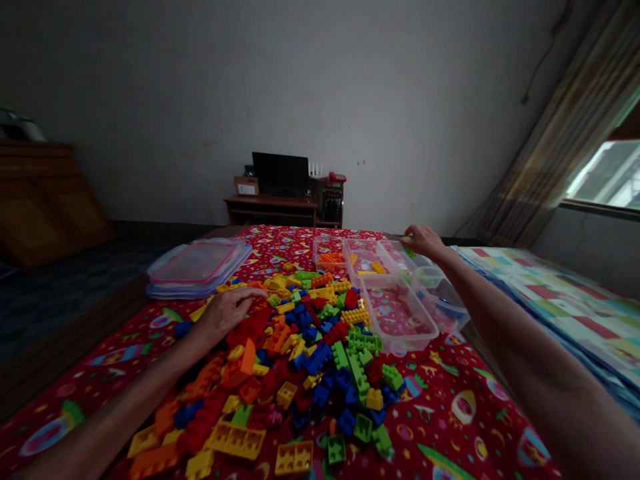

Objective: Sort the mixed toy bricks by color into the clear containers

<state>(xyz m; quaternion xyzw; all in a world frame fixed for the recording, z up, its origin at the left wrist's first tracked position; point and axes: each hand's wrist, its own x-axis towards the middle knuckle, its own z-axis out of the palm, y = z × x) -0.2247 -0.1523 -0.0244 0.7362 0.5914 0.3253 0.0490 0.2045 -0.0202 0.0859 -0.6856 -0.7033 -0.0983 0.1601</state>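
A large heap of toy building bricks [320, 360] in red, orange, yellow, green and blue covers the middle of the red patterned cloth. My left hand [227, 315] rests at the heap's left side, close to red bricks, its fingers stretched forward and the thumb apart; nothing shows in its grip. Out to the far right, my right hand [424, 240] pinches a green building brick [407, 239] above a clear plastic box. Another green brick [409, 253] lies just under its fingers. Clear boxes farther left hold orange bricks [331, 260] and yellow bricks [379, 267].
An empty clear box [433, 327] stands nearest the heap's right side, with a rounded clear container [443, 293] beside it. Stacked clear lids [200, 263] lie at left. A multicoloured bedspread [565, 300] is at right. Against the wall stands a desk with a monitor [281, 173].
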